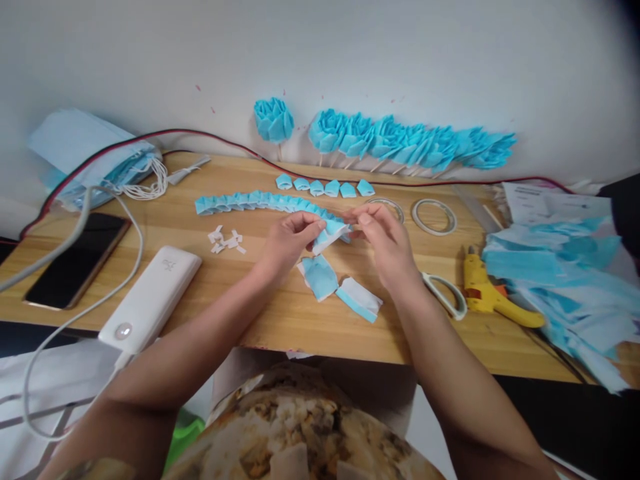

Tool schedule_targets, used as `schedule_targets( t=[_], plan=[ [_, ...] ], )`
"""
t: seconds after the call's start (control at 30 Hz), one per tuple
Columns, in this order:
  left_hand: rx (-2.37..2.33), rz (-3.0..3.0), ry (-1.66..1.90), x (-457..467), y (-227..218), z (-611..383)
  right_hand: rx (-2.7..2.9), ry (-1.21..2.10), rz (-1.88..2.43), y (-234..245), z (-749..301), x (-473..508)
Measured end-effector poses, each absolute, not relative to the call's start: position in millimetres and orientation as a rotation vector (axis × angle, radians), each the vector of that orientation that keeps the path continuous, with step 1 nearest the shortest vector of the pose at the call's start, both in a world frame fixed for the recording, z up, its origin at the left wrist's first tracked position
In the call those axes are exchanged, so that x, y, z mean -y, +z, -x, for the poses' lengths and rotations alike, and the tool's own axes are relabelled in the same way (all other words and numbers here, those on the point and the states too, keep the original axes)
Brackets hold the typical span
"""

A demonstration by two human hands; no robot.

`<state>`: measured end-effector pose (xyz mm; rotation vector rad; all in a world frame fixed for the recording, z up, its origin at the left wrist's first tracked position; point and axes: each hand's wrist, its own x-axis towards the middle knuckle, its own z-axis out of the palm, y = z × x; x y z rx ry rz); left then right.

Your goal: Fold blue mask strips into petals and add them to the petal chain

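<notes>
Over the middle of the table, my left hand (291,241) pinches a blue-and-white fabric piece (331,235) between thumb and fingers. My right hand (386,241) is closed at the right end of the same piece, its fingertips pressed together there. One edge of the piece is turned over and shows white. Just below lie two loose fabric pieces, a blue one (320,276) and a partly folded one (359,299). Behind my hands runs a curved row of folded blue petals (255,200), its right end partly hidden. Several separate petals (316,187) lie farther back.
Blue fabric flowers (385,140) on sticks lean along the wall. To the right are tape rolls (434,217), scissors (445,295), a yellow glue gun (487,290) and fabric scraps (560,287). At left are paper bits (226,240), a power bank (153,297) and a phone (80,260).
</notes>
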<state>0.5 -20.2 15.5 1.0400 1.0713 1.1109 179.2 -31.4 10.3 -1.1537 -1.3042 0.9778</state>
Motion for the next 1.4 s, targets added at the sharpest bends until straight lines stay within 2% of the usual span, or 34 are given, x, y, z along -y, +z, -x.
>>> schedule_targets(
  t=[0.37,0.53,0.67,1.03,1.4],
  plan=[
    [-1.062,-1.034,1.241,18,11,1,1.38,0.87,1.288,9,-176,34],
    [-1.015,-0.984,1.215,18,12,1,1.586,0.584,1.247,13,-172,37],
    [-1.001,-0.974,1.122,20,14,-1,1.763,0.507,1.197,15,-169,40],
    [-1.036,-1.001,1.049,23,14,-2,1.533,0.621,1.266,12,-173,40],
    [-1.013,-0.895,1.032,22,14,-1,1.686,0.463,1.165,16,-174,40]
  ],
)
